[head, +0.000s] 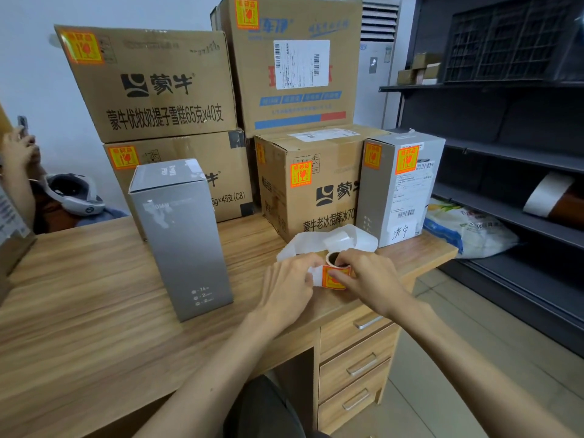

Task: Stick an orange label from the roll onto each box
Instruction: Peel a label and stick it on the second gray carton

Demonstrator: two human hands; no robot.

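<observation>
The roll of labels (335, 273) sits low and right of the middle of the frame, at the near edge of the wooden desk (79, 311). It is small, with a brown tube in its middle and an orange sticker with red marks on its outside. White backing paper (331, 241) trails up behind it. The right hand (368, 279) curls around the right side of the roll and holds it. The left hand (290, 286) comes in from the left, and its fingertips pinch the white edge by the orange sticker. A tall grey box (183, 235) stands left of the hands with no orange sticker on the sides that show. The brown boxes (151, 83) behind have orange stickers on them.
</observation>
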